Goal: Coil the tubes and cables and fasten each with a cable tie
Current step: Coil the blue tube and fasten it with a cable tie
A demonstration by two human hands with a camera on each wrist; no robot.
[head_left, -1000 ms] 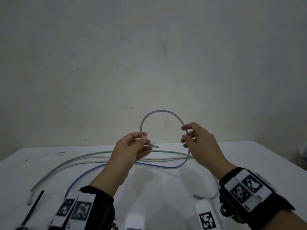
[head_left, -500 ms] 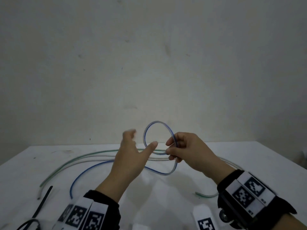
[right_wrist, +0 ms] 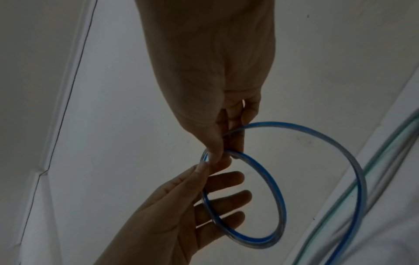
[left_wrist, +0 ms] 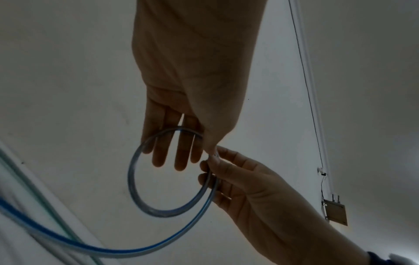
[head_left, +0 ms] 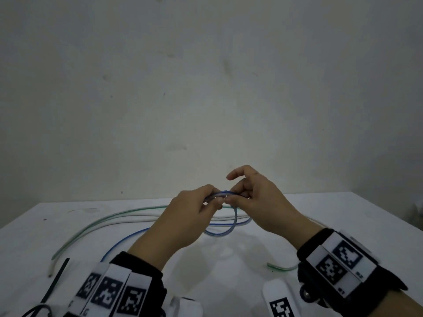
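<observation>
**A:** What lay along the left edge of the white tabletop (head_left: 229, 282)?

**B:** A thin black plastic cable tie (head_left: 56, 283), near the front left corner. Just right of it, the ends of a clear tube with a green stripe (head_left: 103, 221) and a plain whitish tube (head_left: 119, 221) ran side by side in a long arc toward the far edge.

**A:** And the tube being coiled?

**B:** A clear flexible tube with a blue stripe (head_left: 128, 236). Its loose length rose from the front of the tabletop, between the wrists, and its other end was wound into a small round loop held in the air above the middle of the tabletop, between both hands.

**A:** How were the fingers of the left hand (head_left: 190, 216)?

**B:** Thumb and forefinger were pressed together on the loop where its turns crossed. The other fingers (right_wrist: 224, 199) were straight and spread apart, lying behind the loop.

**A:** The right hand (head_left: 263, 202)?

**B:** It pinched the same crossing, thumb against the middle fingers, touching the left thumb tip. Its forefinger was lifted clear and curled above the rest. From the left wrist view, the remaining fingers (left_wrist: 226, 186) were bent round the loop's side.

**A:** Anything farther right?

**B:** A short green-striped tube end (head_left: 282, 267) lay on the tabletop just beside the right wrist.
</observation>
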